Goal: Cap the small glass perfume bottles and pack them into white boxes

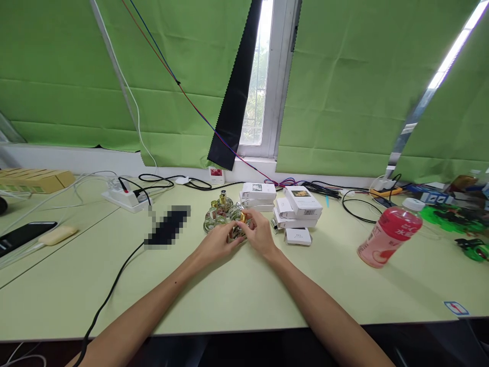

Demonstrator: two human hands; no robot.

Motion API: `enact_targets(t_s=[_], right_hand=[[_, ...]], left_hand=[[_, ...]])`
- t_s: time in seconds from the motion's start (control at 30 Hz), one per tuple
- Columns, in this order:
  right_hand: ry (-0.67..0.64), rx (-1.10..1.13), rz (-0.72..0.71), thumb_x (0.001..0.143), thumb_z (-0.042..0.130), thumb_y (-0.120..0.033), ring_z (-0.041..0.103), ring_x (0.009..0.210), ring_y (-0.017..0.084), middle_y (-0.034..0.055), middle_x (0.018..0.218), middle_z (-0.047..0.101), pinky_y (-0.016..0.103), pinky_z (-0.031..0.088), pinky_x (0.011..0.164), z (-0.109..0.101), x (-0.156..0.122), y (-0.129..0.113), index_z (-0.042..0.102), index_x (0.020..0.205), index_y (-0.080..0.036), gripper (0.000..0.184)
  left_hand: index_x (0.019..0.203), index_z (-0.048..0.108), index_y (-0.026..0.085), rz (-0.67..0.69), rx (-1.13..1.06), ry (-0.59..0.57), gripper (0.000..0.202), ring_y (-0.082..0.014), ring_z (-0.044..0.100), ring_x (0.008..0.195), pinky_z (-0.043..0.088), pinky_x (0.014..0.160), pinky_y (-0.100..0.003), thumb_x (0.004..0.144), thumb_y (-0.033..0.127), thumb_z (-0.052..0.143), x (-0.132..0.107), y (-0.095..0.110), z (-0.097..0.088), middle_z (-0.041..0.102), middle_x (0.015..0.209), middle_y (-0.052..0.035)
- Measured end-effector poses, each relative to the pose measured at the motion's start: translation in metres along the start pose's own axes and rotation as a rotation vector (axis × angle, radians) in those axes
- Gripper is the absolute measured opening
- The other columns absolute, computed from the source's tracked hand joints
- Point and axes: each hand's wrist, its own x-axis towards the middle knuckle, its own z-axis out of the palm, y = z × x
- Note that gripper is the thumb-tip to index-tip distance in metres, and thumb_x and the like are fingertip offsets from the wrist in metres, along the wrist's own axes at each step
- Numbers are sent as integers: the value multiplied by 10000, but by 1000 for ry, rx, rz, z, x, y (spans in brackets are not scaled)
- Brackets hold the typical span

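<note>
Green blinds covered the far wall before us, parted by a strip of bright window. Below, we saw a pale table, cables strung along its back. The left arm and right arm reached in low from the near edge, slanting toward each other. We noted white boxes stacked just right of the hands and a pink drink farther right. The left hand sat low near the tabletop, fingers curled about a glass bottle, close beside other bottles. We saw the right hand pinch a gold cap at that bottle's top, between thumb and forefinger.
</note>
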Motion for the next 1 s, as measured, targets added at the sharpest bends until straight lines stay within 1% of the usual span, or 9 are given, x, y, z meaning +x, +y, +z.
enact_targets(t_s=[0.17, 0.23, 0.3, 0.37, 0.43, 0.53, 0.77, 0.9, 1.0], right_hand=[[-4, -7, 17, 895, 654, -349, 465, 529, 108, 16, 869, 678, 250, 422, 567, -1, -1, -2, 661, 1089, -198, 246], [-27, 1, 14, 920, 622, -348, 471, 522, 111, 12, 846, 670, 253, 414, 561, -3, -2, -4, 642, 1117, -190, 253], [-54, 1, 5, 950, 566, -327, 477, 516, 120, -3, 778, 643, 257, 404, 559, -4, -3, -5, 621, 1148, -183, 251], [-73, 1, -8, 968, 518, -298, 480, 516, 128, -13, 735, 619, 262, 394, 560, -5, -3, -5, 603, 1169, -180, 248], [-79, 12, -16, 967, 505, -280, 480, 517, 126, -6, 761, 627, 263, 385, 557, -5, -4, -4, 591, 1169, -180, 241], [-73, 15, -19, 960, 517, -274, 490, 537, 123, 15, 828, 650, 261, 377, 554, -4, -3, -2, 584, 1142, -182, 215], [-46, -46, -24, 964, 536, -282, 513, 577, 141, 4, 766, 618, 264, 396, 580, -1, -4, 3, 586, 1092, -176, 173], [-31, -72, -35, 955, 559, -274, 506, 589, 143, 10, 795, 620, 268, 409, 591, 1, -4, 5, 578, 1083, -180, 160], [-19, -74, -41, 955, 583, -297, 501, 597, 141, 19, 833, 624, 266, 414, 589, 1, -4, 5, 565, 1050, -192, 143]], left_hand=[[1101, 655, 191, 3, -9, 6, 297, -196, 596, 605, 362, 579, -277, 903, 393, 564, 0, 2, -1, 665, 707, -15], [1107, 654, 192, 4, -12, 3, 300, -196, 594, 601, 365, 586, -278, 900, 388, 564, 0, 2, -1, 659, 697, -10], [1106, 647, 190, 1, -7, -2, 300, -195, 594, 602, 366, 593, -279, 899, 392, 567, 0, 0, 0, 652, 694, -7], [1057, 638, 184, -7, 9, 1, 283, -194, 592, 604, 357, 590, -279, 902, 410, 568, 0, -2, 2, 642, 695, -11], [1035, 628, 186, -10, 18, -12, 270, -193, 590, 607, 339, 580, -279, 909, 415, 561, 1, -5, 4, 633, 691, -9], [1069, 621, 185, -10, 24, -6, 278, -187, 579, 599, 323, 573, -277, 910, 406, 565, 1, -9, 6, 629, 695, -5], [1102, 631, 199, 21, -10, 2, 274, -170, 571, 600, 337, 577, -265, 927, 400, 568, 1, -12, 8, 611, 672, 15], [1202, 631, 210, 13, -10, -9, 332, -171, 569, 600, 336, 571, -264, 931, 389, 563, 0, -13, 9, 600, 661, 23], [1220, 632, 210, 12, -19, -7, 342, -169, 568, 596, 337, 564, -262, 926, 374, 568, 0, -13, 9, 596, 663, 24]])
